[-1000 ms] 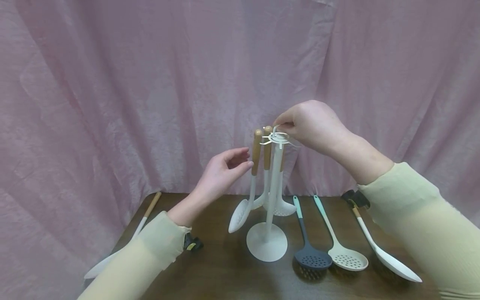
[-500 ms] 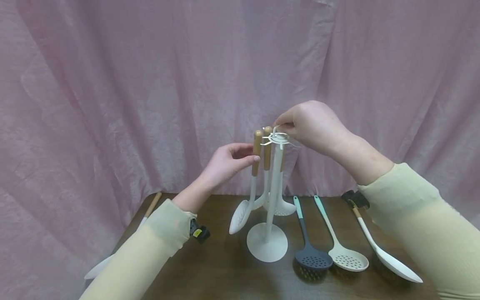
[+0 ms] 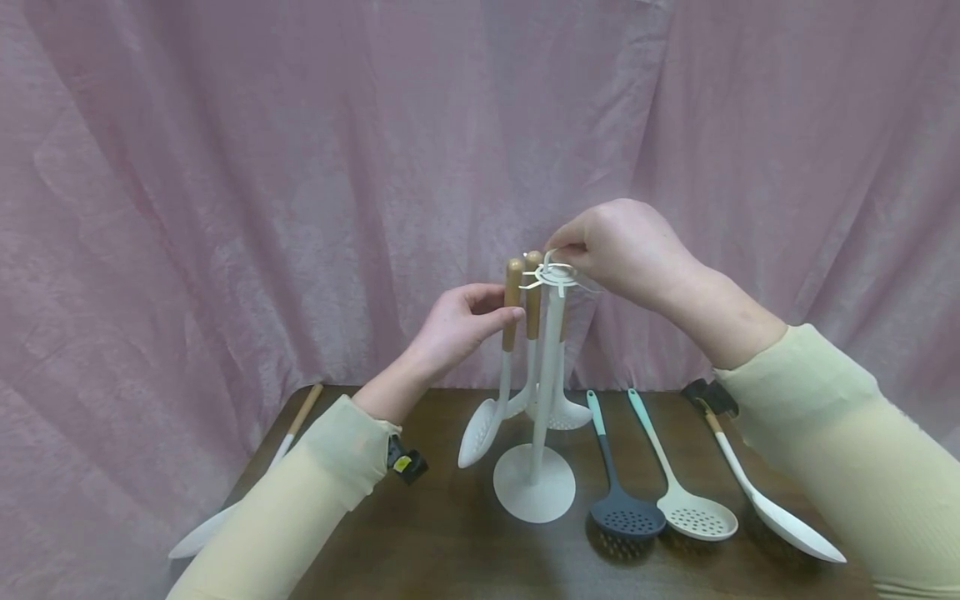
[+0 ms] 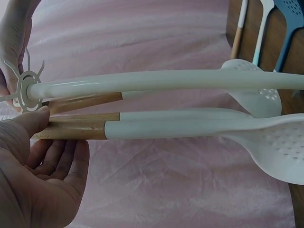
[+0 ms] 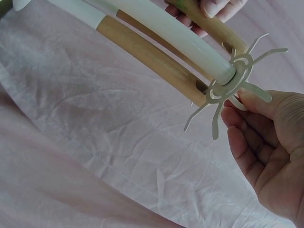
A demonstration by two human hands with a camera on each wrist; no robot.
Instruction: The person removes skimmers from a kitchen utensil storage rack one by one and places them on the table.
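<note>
A white utensil stand [image 3: 534, 483] rises from the brown table, and three white utensils with wooden handles hang from its hook ring [image 3: 557, 275]. My right hand [image 3: 566, 250] pinches that hook ring [image 5: 228, 80] at the top, thumb and fingertips on its prongs. My left hand [image 3: 504, 304] holds the wooden handle [image 3: 513, 300] of the hanging slotted spoon [image 3: 480, 433], thumb in front and fingers behind. In the left wrist view the thumb of my left hand [image 4: 40, 128] lies on the end of that handle [image 4: 76, 129]. The stand's pole [image 4: 156, 80] runs just above it.
On the table [image 3: 450, 542] right of the stand lie a dark blue slotted spoon [image 3: 626, 521], a cream slotted spoon with a mint handle [image 3: 697, 521] and a white spoon [image 3: 795, 533]. Another white spoon with a wooden handle [image 3: 247, 492] lies at the left edge. A pink curtain [image 3: 225, 167] hangs behind.
My left hand has risen and moved right to the slotted spoon's wooden handle and taken hold of it. My right hand has stayed on the hook ring.
</note>
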